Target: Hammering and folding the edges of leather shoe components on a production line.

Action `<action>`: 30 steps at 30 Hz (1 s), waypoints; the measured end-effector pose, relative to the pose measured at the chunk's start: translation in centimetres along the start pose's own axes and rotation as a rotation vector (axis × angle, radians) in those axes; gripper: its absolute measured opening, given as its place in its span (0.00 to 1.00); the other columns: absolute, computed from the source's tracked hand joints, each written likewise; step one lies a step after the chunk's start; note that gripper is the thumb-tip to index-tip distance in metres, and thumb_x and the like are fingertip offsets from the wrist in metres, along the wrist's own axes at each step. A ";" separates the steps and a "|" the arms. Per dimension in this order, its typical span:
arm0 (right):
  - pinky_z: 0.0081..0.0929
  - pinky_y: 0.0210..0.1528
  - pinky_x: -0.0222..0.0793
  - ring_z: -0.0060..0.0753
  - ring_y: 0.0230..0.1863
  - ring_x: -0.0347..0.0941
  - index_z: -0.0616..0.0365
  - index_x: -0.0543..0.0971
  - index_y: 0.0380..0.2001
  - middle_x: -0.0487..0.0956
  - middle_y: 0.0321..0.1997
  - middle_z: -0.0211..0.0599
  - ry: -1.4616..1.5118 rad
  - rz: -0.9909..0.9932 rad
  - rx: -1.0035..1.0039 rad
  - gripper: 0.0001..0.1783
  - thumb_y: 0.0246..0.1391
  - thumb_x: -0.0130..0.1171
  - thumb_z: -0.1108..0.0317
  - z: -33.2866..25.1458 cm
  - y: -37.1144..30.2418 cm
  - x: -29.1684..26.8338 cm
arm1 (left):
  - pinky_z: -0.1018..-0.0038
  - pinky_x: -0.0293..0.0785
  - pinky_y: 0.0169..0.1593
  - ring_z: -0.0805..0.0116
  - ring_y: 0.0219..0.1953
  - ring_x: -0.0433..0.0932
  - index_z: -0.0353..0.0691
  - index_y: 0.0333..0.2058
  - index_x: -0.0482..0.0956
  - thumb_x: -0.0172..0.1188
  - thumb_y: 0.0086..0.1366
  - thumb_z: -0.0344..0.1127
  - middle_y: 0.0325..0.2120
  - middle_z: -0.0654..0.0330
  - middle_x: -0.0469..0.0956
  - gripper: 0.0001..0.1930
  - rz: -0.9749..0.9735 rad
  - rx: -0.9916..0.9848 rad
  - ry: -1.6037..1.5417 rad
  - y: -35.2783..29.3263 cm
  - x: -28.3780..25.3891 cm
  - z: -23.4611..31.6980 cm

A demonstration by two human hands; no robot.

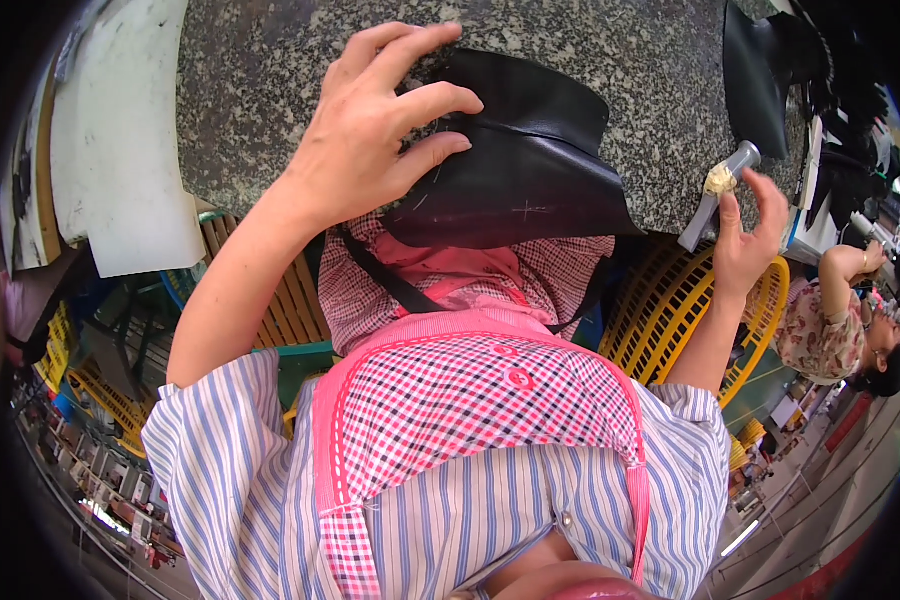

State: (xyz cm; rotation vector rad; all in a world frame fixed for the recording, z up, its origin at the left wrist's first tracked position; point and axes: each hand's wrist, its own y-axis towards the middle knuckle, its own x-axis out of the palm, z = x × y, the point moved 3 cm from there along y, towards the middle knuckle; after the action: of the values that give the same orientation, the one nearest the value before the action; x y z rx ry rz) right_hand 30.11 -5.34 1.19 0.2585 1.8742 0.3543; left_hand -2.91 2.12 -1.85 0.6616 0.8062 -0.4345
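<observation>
At the bench's (270, 90) near edge, left hand (365, 125) over black sheet (530, 155), grip released; right hand (746, 245) at grey tool (740, 163) (can't tell if grasped).

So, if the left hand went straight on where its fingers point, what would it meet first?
Probably the black sheet: the left hand overlaps it in this view, though whether it touches is unclear.

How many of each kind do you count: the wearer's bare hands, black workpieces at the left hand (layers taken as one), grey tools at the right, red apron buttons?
Bare hands, left hand and right hand: 2
Black workpiece: 1
Grey tool: 1
Red apron buttons: 2
Total: 6
</observation>
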 end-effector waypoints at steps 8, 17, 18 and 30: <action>0.36 0.51 0.58 0.39 0.49 0.67 0.53 0.74 0.41 0.73 0.44 0.35 0.204 -0.283 -0.385 0.27 0.32 0.67 0.59 -14.9 4.0 6.9 | 0.87 0.67 0.29 0.84 0.27 0.71 0.37 0.32 0.76 0.61 0.54 0.28 0.25 0.68 0.73 0.07 0.061 -0.696 -1.231 -0.4 1.4 -0.3; 0.33 0.44 0.59 0.32 0.30 0.71 0.52 0.79 0.31 0.76 0.22 0.31 0.479 -0.468 -0.286 0.12 0.42 0.62 0.59 -13.7 4.2 8.0 | 0.75 0.67 0.33 0.71 0.26 0.69 0.44 0.41 0.78 0.65 0.50 0.41 0.17 0.66 0.66 0.19 0.036 -0.330 -0.408 -0.9 -1.6 0.5; 0.33 0.43 0.59 0.33 0.28 0.70 0.52 0.79 0.30 0.75 0.21 0.31 0.510 -0.499 -0.281 0.12 0.42 0.61 0.59 -13.7 4.3 8.0 | 0.73 0.68 0.35 0.65 0.29 0.70 0.43 0.39 0.79 0.66 0.49 0.41 0.17 0.63 0.69 0.18 0.050 -0.261 -0.384 -0.6 -1.7 0.5; 0.25 0.29 0.65 0.31 0.22 0.71 0.59 0.78 0.24 0.75 0.20 0.37 0.833 -0.695 -0.137 0.10 0.41 0.61 0.64 -13.8 5.0 8.2 | 0.82 0.67 0.25 0.81 0.21 0.71 0.36 0.30 0.81 0.61 0.54 0.33 0.19 0.64 0.77 0.08 -0.142 -0.613 -0.894 -1.7 0.6 0.1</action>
State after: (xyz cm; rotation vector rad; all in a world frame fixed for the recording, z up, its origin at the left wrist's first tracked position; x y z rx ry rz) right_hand 14.48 0.56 -0.02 -0.7349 2.5754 0.0987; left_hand -3.54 0.76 -2.90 -0.1855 0.0984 -0.5167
